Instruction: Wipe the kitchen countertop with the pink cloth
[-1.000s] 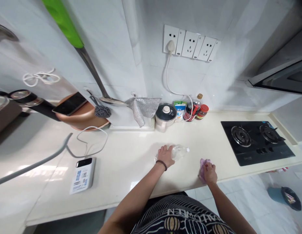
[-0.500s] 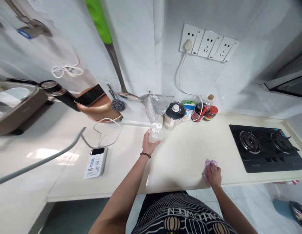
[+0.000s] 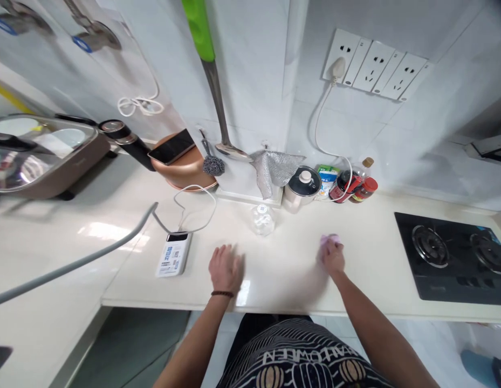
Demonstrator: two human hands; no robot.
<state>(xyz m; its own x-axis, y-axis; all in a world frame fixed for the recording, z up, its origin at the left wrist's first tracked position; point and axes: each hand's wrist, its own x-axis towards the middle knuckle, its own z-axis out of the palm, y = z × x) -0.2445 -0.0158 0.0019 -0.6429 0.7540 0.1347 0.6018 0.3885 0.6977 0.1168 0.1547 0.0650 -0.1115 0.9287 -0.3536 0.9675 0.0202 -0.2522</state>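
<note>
My left hand (image 3: 225, 269) is above the pale countertop (image 3: 282, 264), palm down, with its fingers loosely extended and nothing in it. Beyond it, to the right, a clear plastic bottle (image 3: 262, 222) with a whitish cap stands near the wall ledge, apart from both hands. Over to the right, my right hand (image 3: 333, 257) is closed on a crumpled light purple cloth (image 3: 329, 238) pressed to the counter. Most of the cloth is hidden under the fingers.
Along the wall stand a small lidded pot (image 3: 302, 186), a seasoning packet (image 3: 327, 178) and a red-lidded jar (image 3: 365, 189). A gas stove (image 3: 448, 277) is at right. Leftward are a white power bank (image 3: 174, 256), a copper-coloured pan (image 3: 181, 172) and an electric cooker (image 3: 72, 170).
My left hand has let go of the bottle and drawn back toward me, leftward. My right hand has slid the cloth left and away from me. The view has shifted left.
</note>
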